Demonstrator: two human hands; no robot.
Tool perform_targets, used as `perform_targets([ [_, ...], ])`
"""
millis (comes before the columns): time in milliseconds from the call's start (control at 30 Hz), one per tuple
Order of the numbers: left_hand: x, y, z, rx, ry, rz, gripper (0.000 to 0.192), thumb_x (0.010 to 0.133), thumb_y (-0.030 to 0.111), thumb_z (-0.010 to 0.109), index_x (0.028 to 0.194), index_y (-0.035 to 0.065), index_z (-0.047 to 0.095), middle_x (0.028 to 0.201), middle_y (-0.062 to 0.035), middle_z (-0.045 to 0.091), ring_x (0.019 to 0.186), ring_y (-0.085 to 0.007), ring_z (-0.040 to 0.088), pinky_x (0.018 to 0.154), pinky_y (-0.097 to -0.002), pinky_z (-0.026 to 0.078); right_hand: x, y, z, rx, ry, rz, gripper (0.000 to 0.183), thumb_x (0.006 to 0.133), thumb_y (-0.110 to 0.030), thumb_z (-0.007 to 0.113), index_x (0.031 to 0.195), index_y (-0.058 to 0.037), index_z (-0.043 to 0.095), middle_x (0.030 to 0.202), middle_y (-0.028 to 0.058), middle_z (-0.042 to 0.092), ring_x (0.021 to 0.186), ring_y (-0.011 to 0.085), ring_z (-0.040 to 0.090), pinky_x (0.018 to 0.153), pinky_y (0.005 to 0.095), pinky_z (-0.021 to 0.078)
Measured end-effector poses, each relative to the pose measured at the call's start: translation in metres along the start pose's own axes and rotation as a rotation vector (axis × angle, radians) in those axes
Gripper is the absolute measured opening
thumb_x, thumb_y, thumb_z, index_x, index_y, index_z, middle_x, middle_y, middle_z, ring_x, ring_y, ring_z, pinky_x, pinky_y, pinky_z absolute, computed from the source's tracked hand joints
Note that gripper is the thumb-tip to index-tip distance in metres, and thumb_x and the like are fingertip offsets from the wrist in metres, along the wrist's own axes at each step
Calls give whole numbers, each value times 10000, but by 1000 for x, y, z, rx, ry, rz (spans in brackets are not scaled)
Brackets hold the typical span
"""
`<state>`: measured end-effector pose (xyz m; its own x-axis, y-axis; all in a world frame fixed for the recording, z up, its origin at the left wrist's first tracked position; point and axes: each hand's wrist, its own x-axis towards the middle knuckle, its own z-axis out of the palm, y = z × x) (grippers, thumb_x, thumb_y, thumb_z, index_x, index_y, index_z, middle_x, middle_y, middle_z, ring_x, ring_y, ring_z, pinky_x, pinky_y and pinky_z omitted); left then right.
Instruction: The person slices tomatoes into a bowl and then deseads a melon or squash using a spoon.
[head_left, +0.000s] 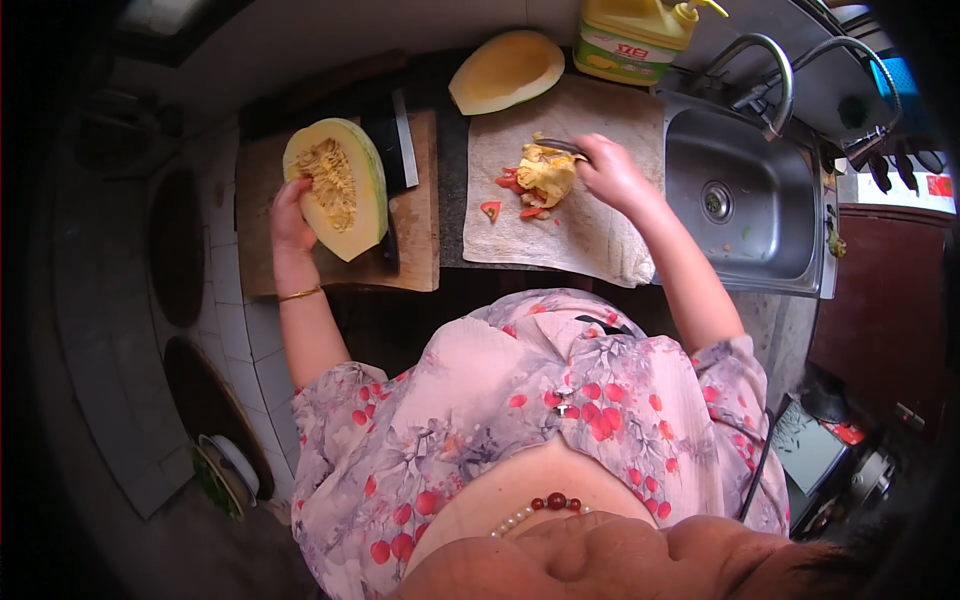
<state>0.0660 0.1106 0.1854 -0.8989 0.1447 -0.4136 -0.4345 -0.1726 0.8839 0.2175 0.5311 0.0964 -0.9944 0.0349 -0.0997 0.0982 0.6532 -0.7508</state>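
My left hand (291, 225) holds a halved pale-fleshed melon or squash (365, 187) over the wooden cutting board (420, 247); its cut face shows, with seeds and stringy pulp in the hollow. My right hand (609, 166) grips a metal spoon (561, 145) above a heap of yellow pulp (546, 180) on a beige cloth (600, 240). Red tomato-like pieces (490, 210) lie beside and under the pulp. A second half (510, 71), its hollow scooped out, rests at the back edge of the cloth. A cleaver (406, 139) lies on the board, partly hidden behind the held half.
A steel sink (757, 217) with small scraps in it is right of the cloth, below a curved faucet (784, 82) and a hose sprayer (862, 146). A yellow pump bottle (630, 45) stands at the back. Dark stone counter shows between board and cloth.
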Motion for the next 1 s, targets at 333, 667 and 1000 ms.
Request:
perform_targets([
  [333,-22,-55,90,-371,-136,-122,393,857,107,430,1216,-38,493,1194,-169,577,1085,-304,566,962,-425,452,20,-16,29,-228,-293,-95,346,792,-251,540,1104,-115,608,1099,169,558,974,335,595,848,423,491],
  [667,1,-93,174,-181,53,132,311,817,-18,480,1126,-46,504,1058,-130,587,944,-223,589,840,-325,490,-40,3,10,-45,-235,-251,326,814,-132,559,1140,-113,572,1107,211,555,897,399,593,794,446,494],
  [1000,25,-152,223,348,110,474,428,775,74,522,1173,-76,478,1080,-163,600,992,-232,580,904,-315,439,1,-17,-28,23,145,30,106,869,-56,442,947,10,469,839,315,589,833,465,580,720,503,466],
])
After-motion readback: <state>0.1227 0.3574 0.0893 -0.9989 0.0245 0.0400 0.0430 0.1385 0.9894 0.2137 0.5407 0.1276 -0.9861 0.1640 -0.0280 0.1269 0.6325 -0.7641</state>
